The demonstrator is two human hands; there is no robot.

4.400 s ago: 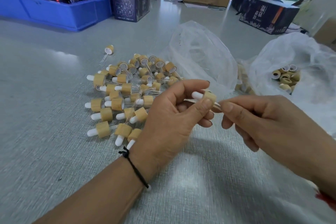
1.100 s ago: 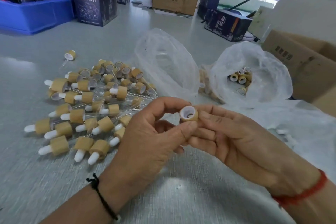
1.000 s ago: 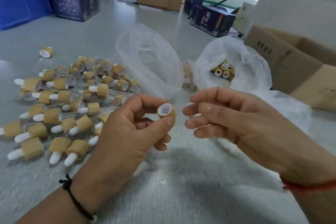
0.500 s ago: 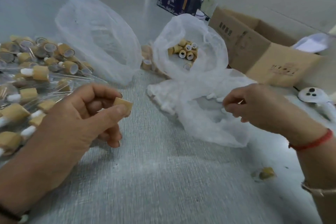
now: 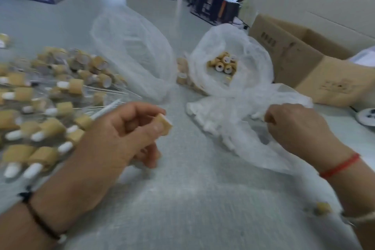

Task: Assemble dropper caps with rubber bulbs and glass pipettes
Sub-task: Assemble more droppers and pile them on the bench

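Left hand: while its wrist hovers above the desk, the left hand pinches a bamboo dropper cap between thumb and forefinger, the other fingers curled beneath; a black cord bracelet circles the wrist.
Dropper cap: held clear of the desk, tilted, its white inner rim facing right; no bulb or pipette shows in it.
Right hand: the right hand, knuckles up and fingers curled, is at the crumpled clear bag of white rubber bulbs; blur and the plastic hide the fingertips, so whether it grasps a bulb or only the bag cannot be told. A red string bracelet sits on the wrist.
Finished droppers: a pile of assembled droppers, bamboo collars with white bulbs and glass pipettes, lies on the desk just left of the left hand.
Cap supply: an open plastic bag of bare bamboo caps stands behind the bulb bag; a further clear bag lies to its left.
Loose piece: a small yellowish object, blurred, lies near the right forearm.
Surroundings: an open cardboard box stands at the right; dark printed cartons stand farther back.
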